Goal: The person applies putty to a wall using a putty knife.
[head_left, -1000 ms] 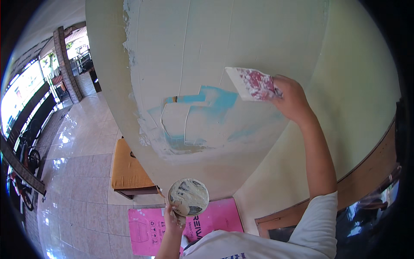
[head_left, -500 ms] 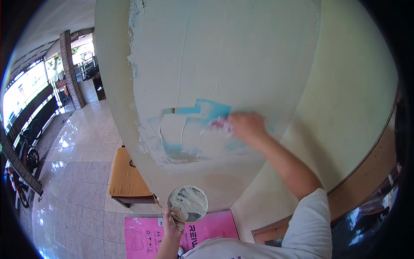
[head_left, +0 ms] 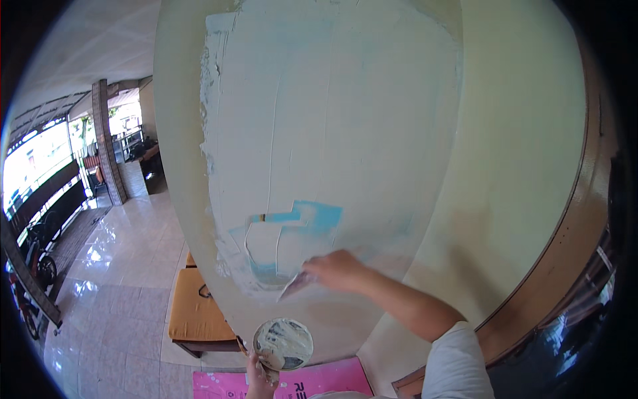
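My right hand (head_left: pixel 337 269) is closed round a putty knife (head_left: pixel 297 286), its flat blade slanting down-left against the wall at the patch's lower edge. Wet whitish putty (head_left: pixel 372 120) covers a large area of the wall, with ridged vertical lines. A bright blue patch (head_left: pixel 320 217) shows through above my right hand. Low in front of the wall, my left hand (head_left: pixel 259 380) grips a round tub (head_left: pixel 287 332) smeared inside with putty. Putty also sticks to my left fingers. A thin brown piece (head_left: pixel 240 344) juts out beside them; its kind is unclear.
A bench with an orange cushion (head_left: pixel 193 309) stands left of the wall, a dark looped item on it. Pink cardboard (head_left: pixel 332 378) lies at the wall's foot. Brown wooden trim (head_left: pixel 531 286) borders the right side. Tiled floor (head_left: pixel 126 292) stretches left toward parked motorcycles (head_left: pixel 43 269).
My right hand has swept the putty knife down and left, from the blue patch to its lower edge. Less blue shows at the patch's right and bottom. The view has tilted upward.
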`<action>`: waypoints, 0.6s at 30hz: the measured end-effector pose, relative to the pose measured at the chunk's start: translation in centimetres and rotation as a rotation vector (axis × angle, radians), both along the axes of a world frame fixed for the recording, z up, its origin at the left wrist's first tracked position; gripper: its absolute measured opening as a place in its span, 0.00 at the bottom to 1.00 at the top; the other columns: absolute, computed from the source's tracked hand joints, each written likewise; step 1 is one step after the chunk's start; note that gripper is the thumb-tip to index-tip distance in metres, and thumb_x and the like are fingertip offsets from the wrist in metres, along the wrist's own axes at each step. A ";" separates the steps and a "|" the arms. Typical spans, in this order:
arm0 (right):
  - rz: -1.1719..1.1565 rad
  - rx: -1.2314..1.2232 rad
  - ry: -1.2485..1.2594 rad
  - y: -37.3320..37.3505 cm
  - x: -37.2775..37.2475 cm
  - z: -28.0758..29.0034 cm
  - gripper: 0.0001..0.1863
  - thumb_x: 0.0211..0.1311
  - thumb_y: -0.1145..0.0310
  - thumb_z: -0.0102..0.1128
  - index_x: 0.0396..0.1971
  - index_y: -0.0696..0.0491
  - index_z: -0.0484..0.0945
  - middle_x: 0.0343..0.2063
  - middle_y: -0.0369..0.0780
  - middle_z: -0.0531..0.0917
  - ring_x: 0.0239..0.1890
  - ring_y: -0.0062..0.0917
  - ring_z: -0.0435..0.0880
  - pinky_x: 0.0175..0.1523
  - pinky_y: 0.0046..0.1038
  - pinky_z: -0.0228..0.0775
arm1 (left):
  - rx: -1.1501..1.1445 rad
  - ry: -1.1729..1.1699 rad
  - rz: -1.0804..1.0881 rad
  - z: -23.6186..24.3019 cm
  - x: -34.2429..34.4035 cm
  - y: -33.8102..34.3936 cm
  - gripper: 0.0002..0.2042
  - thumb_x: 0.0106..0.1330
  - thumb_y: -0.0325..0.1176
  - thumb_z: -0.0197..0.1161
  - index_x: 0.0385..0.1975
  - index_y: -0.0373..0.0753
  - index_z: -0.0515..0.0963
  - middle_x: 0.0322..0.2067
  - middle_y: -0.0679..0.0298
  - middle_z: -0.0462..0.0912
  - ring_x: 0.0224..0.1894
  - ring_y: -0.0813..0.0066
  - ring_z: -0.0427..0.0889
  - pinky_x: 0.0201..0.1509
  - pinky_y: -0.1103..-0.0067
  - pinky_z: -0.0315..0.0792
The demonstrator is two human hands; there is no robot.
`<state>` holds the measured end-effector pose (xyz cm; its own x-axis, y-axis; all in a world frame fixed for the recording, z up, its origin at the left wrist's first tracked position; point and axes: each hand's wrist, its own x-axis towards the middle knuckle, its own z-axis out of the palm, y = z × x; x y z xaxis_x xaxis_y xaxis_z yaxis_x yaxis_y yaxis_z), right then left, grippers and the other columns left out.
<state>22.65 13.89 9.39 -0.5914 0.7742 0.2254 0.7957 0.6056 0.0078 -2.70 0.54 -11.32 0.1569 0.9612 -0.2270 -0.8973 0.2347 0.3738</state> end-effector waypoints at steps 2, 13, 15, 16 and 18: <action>0.013 0.033 -0.087 1.1 -0.1 -2.9 0.12 0.52 0.69 0.56 0.39 0.48 0.76 0.33 0.41 0.83 0.32 0.38 0.83 0.35 0.42 0.75 | -0.018 0.037 -0.050 1.2 0.2 -0.3 0.20 0.70 0.41 0.43 0.54 0.37 0.70 0.52 0.57 0.77 0.54 0.61 0.75 0.61 0.66 0.69; -0.359 0.600 0.216 0.4 10.1 11.8 0.08 0.56 0.70 0.56 0.35 0.54 0.73 0.27 0.46 0.81 0.26 0.44 0.80 0.31 0.39 0.72 | 0.043 0.057 0.040 -0.1 0.2 0.5 0.18 0.70 0.38 0.43 0.54 0.37 0.71 0.51 0.57 0.77 0.53 0.61 0.76 0.60 0.66 0.69; -0.271 0.415 0.570 -0.9 10.5 13.1 0.11 0.57 0.69 0.57 0.39 0.56 0.73 0.30 0.49 0.80 0.34 0.45 0.81 0.36 0.40 0.71 | 0.047 0.062 0.047 -0.7 0.1 1.1 0.18 0.70 0.38 0.43 0.54 0.37 0.70 0.51 0.57 0.77 0.53 0.60 0.76 0.61 0.66 0.69; -0.266 0.404 0.576 -1.0 10.3 12.6 0.11 0.57 0.69 0.57 0.39 0.56 0.73 0.30 0.49 0.80 0.34 0.45 0.81 0.36 0.40 0.71 | 0.057 0.052 0.028 -0.8 0.1 1.4 0.19 0.70 0.38 0.42 0.55 0.38 0.70 0.52 0.57 0.77 0.53 0.60 0.76 0.61 0.66 0.68; -0.194 0.177 0.758 -1.4 9.4 10.9 0.12 0.57 0.69 0.58 0.39 0.57 0.73 0.30 0.51 0.79 0.34 0.46 0.80 0.36 0.41 0.69 | 0.060 0.047 0.019 -1.1 -0.1 1.4 0.19 0.70 0.38 0.42 0.55 0.38 0.70 0.52 0.56 0.76 0.54 0.60 0.76 0.61 0.65 0.68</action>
